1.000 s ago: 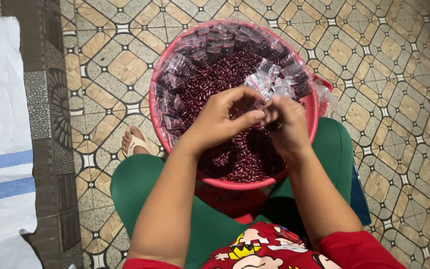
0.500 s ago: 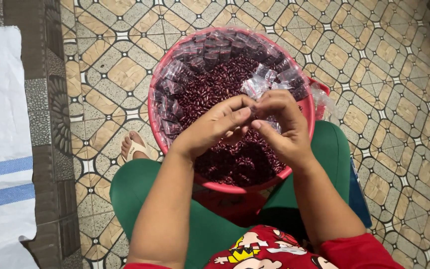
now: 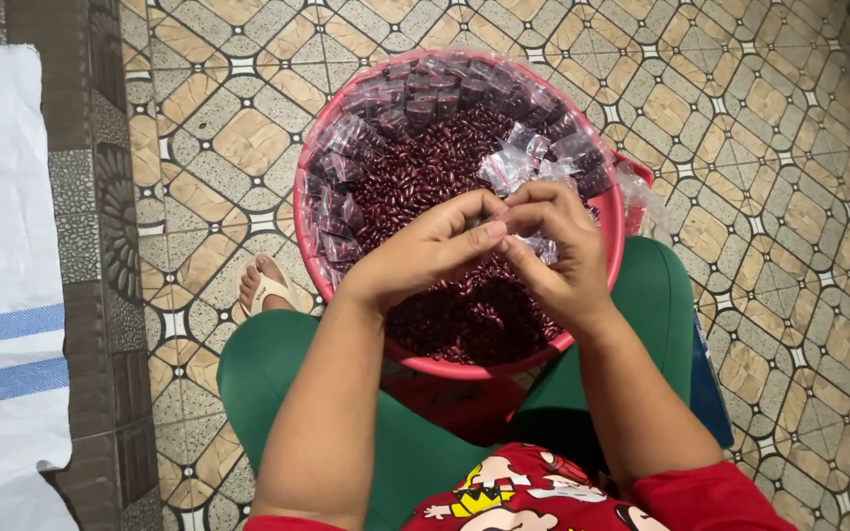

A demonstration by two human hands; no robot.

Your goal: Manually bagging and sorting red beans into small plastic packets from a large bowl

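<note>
Floor [image 3: 759, 128]: tiled, carrying a repeating tan, white and dark geometric pattern, running across the whole view. Border strip [image 3: 100, 246]: darker grey-brown patterned tiles, running down the left side. White sack [image 3: 2, 197], crossed by blue stripes, lying flat along the left edge beyond the strip. Foot in a pale sandal [image 3: 266, 285], resting on the tiles just left of the pink basin [image 3: 305, 236].

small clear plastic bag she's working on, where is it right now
In the head view the small clear plastic bag is pinched between the fingertips of the left hand and right hand, over the right half of the pink basin of red beans.
</note>
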